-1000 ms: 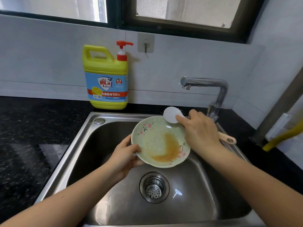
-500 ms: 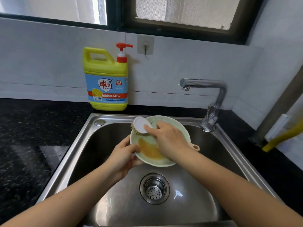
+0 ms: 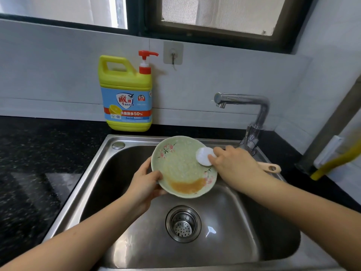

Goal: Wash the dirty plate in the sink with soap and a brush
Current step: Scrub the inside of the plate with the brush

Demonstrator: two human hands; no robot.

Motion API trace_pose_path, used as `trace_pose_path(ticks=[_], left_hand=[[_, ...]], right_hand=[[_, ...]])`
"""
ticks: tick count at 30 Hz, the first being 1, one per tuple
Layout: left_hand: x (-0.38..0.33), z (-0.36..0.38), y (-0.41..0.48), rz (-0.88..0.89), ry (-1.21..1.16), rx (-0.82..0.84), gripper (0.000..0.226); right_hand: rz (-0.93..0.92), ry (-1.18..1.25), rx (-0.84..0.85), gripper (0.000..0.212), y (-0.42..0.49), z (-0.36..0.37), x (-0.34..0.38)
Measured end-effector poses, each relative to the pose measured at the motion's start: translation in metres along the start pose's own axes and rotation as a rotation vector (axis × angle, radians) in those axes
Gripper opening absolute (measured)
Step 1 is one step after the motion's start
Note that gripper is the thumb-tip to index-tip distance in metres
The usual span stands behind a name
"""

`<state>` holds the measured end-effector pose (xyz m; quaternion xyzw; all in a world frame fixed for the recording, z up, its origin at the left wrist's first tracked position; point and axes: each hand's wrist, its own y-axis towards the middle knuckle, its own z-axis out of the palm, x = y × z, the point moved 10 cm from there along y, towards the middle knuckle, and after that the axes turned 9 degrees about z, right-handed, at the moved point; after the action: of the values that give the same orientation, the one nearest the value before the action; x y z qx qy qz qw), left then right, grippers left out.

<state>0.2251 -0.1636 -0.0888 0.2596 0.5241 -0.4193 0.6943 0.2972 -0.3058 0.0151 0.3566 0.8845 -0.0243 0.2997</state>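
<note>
A pale green plate [image 3: 178, 163] with pink flowers is held tilted over the steel sink [image 3: 136, 241]. Brown sauce pools at its lower rim. My left hand [image 3: 145, 179] grips the plate's left edge. My right hand [image 3: 233, 163] holds a brush [image 3: 204, 156] with a round white head, pressed on the plate's right side; its wooden handle end [image 3: 270, 167] sticks out behind the hand. The yellow soap bottle [image 3: 127, 94] with a red pump stands on the counter behind the sink.
A chrome tap [image 3: 252, 114] rises at the sink's right rear, spout pointing left. The drain strainer [image 3: 183, 223] sits in the basin floor. Black stone counter [image 3: 39, 163] lies to the left. A wall hook [image 3: 173, 53] hangs above; a yellow hose [image 3: 332, 163] is at right.
The brush swept from the plate's upper left across to its right side. The brown sauce has spread thinner and gathered at the lower rim. The left hand kept its hold.
</note>
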Motion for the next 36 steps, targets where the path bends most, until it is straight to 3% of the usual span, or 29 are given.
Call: trace_pose_path(ticks=[3, 6, 13, 18, 21, 25, 29, 36], left_hand=[[-0.002, -0.002, 0.000, 0.031, 0.011, -0.016, 0.059], [-0.003, -0.002, -0.001, 0.054, 0.030, -0.038, 0.060], [-0.003, -0.007, 0.000, 0.043, -0.018, -0.060, 0.041], [-0.001, -0.009, 0.003, 0.033, -0.021, -0.064, 0.040], [-0.001, -0.006, 0.002, 0.033, -0.037, -0.042, 0.039], [-0.001, 0.001, 0.000, -0.001, -0.077, -0.010, 0.026], [0.006, 0.002, -0.001, -0.054, -0.078, -0.013, 0.012], [0.012, -0.010, -0.001, -0.138, -0.222, -0.083, 0.031]], right_hand=[[-0.070, 0.049, 0.198, 0.032, -0.016, 0.006, 0.010], [-0.131, 0.176, 0.251, 0.034, -0.028, -0.005, 0.036], [-0.150, 0.475, 0.215, 0.045, -0.016, -0.021, 0.065], [-0.111, 0.254, 0.214, 0.034, -0.011, -0.014, 0.021], [-0.001, 0.129, 0.125, 0.032, 0.002, -0.014, -0.001], [0.082, 0.183, 0.000, 0.040, 0.017, -0.015, 0.007], [-0.014, 0.373, -0.045, 0.048, 0.020, -0.023, 0.048], [-0.124, 0.516, 0.095, 0.051, -0.003, -0.024, 0.085]])
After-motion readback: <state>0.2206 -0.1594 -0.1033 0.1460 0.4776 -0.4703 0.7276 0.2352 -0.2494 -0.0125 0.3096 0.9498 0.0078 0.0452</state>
